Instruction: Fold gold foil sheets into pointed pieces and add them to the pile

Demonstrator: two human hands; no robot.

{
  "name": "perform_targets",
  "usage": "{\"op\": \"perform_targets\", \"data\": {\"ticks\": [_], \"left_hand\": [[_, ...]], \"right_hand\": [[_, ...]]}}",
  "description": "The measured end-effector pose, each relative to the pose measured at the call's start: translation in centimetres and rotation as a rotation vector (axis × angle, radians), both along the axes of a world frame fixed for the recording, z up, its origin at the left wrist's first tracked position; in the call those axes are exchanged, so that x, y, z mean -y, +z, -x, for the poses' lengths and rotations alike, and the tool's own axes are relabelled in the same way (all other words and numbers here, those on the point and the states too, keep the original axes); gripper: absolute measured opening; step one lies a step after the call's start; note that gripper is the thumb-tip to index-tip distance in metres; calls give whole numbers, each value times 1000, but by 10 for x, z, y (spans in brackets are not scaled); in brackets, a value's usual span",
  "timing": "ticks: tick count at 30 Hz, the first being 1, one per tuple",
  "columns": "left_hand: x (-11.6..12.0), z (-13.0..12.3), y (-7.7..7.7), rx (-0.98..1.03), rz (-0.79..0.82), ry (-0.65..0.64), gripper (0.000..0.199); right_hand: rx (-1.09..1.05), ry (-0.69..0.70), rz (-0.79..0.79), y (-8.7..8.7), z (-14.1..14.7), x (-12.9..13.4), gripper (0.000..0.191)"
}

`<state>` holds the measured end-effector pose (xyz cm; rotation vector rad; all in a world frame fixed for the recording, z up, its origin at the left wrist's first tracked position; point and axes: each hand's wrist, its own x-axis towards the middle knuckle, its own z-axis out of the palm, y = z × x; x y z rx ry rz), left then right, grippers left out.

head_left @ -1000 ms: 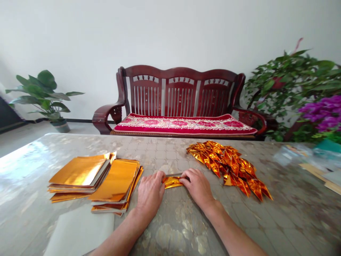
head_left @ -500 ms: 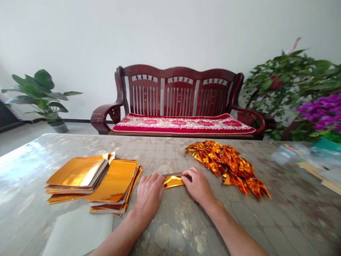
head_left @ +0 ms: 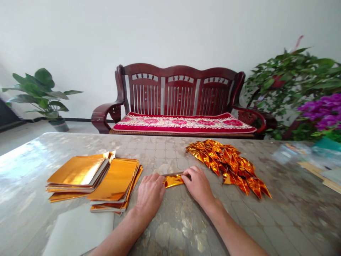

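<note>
A narrow folded strip of gold foil paper (head_left: 173, 181) lies across the table in front of me. My left hand (head_left: 151, 190) is closed on its left end, and my right hand (head_left: 197, 183) pinches the right end between thumb and fingers. To the left sit two stacks of gold foil paper, a wider stack (head_left: 76, 171) and a nearer stack (head_left: 114, 179). Beyond my right hand spreads a pile of folded gold foil pieces (head_left: 229, 163) with pointed ends.
A pale sheet (head_left: 80, 229) rests on the table (head_left: 170, 234) at the near left. Plastic bags (head_left: 291, 153) and flat wooden strips (head_left: 314, 170) lie at the right edge. Behind the table stand a wooden bench (head_left: 181, 92) and potted plants (head_left: 44, 94).
The strip looks slightly flatter between my hands, which keep their grip at both ends. Otherwise there is only a small shift of the camera.
</note>
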<state>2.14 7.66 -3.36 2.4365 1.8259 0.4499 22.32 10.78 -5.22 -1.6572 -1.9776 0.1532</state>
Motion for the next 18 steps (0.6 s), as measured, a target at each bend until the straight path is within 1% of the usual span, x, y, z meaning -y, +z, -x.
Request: {"op": "perform_targets", "data": {"ticks": [11, 18], "left_hand": [[0, -1, 2, -27, 16, 26, 17], [1, -1, 2, -14, 33, 35, 17]], "right_hand": [[-56, -10, 17, 1, 0, -1, 8], [-34, 12, 13, 0, -2, -2, 5]]}}
